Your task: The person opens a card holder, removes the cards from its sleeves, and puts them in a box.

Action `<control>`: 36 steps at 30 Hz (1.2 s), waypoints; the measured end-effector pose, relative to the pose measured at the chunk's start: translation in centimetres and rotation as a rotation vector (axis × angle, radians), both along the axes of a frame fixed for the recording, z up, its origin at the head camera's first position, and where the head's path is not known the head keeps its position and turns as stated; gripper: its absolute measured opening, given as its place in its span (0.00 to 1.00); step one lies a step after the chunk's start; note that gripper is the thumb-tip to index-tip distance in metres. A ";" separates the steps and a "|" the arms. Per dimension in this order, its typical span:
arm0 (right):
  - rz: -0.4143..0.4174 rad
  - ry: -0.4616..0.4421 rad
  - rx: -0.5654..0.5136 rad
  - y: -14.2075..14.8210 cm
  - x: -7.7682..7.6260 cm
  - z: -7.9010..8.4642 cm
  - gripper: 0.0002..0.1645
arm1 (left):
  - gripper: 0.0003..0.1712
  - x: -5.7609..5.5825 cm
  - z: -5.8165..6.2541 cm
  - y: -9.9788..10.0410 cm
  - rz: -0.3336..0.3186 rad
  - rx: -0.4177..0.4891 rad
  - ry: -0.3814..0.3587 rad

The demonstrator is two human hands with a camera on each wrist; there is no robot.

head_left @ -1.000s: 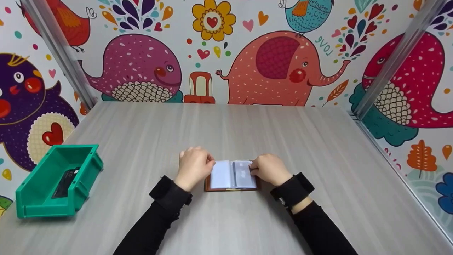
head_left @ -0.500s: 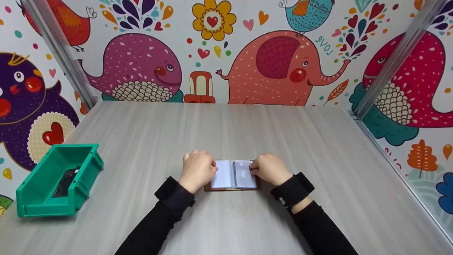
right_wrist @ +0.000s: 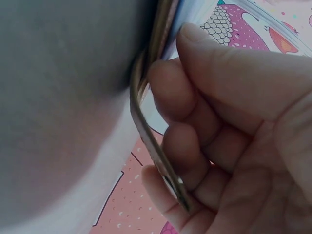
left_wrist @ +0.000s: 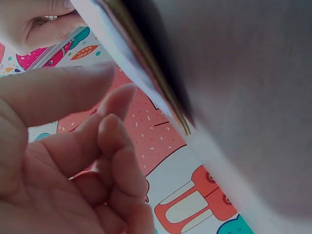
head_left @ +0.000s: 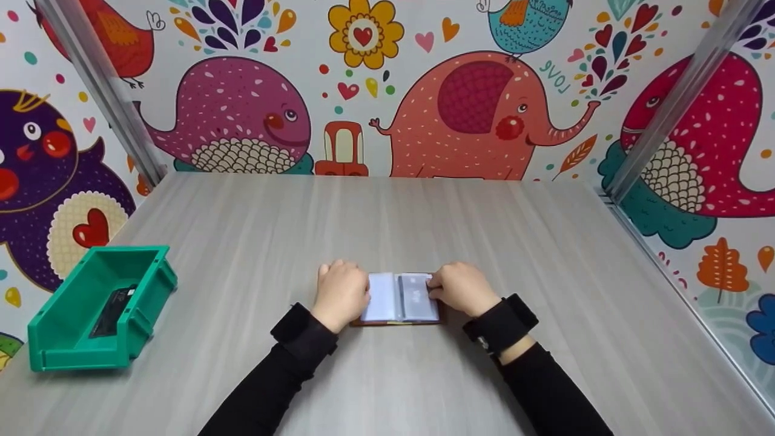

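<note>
A small brown card holder (head_left: 390,325) with clear plastic sleeves (head_left: 418,300) lies spread flat on the table in the head view. My left hand (head_left: 342,293) is at its left edge. In the left wrist view the thumb (left_wrist: 73,90) is extended and the other fingers bend loosely beside the sleeve edges, with nothing seen between them; whether they touch is unclear. At the right edge my right hand (head_left: 463,289) pinches the sleeves between thumb (right_wrist: 209,48) and bent index finger. A narrow strap (right_wrist: 153,141) of the holder sticks out against its other fingers.
A green bin (head_left: 79,361) stands at the left of the pale table (head_left: 387,224), with a black card (head_left: 113,312) marked VIP inside. Patterned walls (head_left: 387,115) and metal posts (head_left: 684,100) bound the back and sides.
My left hand has shifted slightly right and toward me, over the holder's left edge. The right hand and the card holder have stayed in place.
</note>
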State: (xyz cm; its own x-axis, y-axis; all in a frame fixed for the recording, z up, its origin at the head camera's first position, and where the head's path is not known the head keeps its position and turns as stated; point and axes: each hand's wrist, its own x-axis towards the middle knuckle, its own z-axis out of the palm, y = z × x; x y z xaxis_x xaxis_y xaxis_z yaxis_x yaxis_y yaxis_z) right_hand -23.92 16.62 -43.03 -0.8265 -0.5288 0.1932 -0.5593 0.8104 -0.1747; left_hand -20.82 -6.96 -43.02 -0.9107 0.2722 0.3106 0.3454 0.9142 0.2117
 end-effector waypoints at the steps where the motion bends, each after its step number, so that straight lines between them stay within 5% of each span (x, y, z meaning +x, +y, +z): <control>1: -0.005 -0.004 -0.002 0.0 0.0 0.0 0.08 | 0.06 0.0 0.0 0.0 0.002 -0.005 -0.009; 14: 0.029 0.023 -0.009 -0.1 0.0 0.1 0.05 | 0.13 0.1 0.2 0.4 0.019 -0.058 -0.041; 30: -0.064 0.018 -0.132 -0.6 -0.3 0.0 0.08 | 0.07 0.2 0.1 0.5 0.011 -0.044 -0.031; 36: -0.039 0.025 -0.147 -0.7 -0.5 -0.1 0.08 | 0.08 0.1 0.0 0.4 -0.003 -0.041 -0.022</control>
State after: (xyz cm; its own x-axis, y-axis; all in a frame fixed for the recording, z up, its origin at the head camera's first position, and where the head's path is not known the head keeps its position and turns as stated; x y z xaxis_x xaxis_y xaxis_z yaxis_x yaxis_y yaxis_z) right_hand -24.44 15.96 -43.15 -0.8399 -0.4605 0.2873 -0.5333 0.7985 -0.2792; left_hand -20.68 -6.59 -42.98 -0.9162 0.2872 0.2795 0.3442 0.9211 0.1818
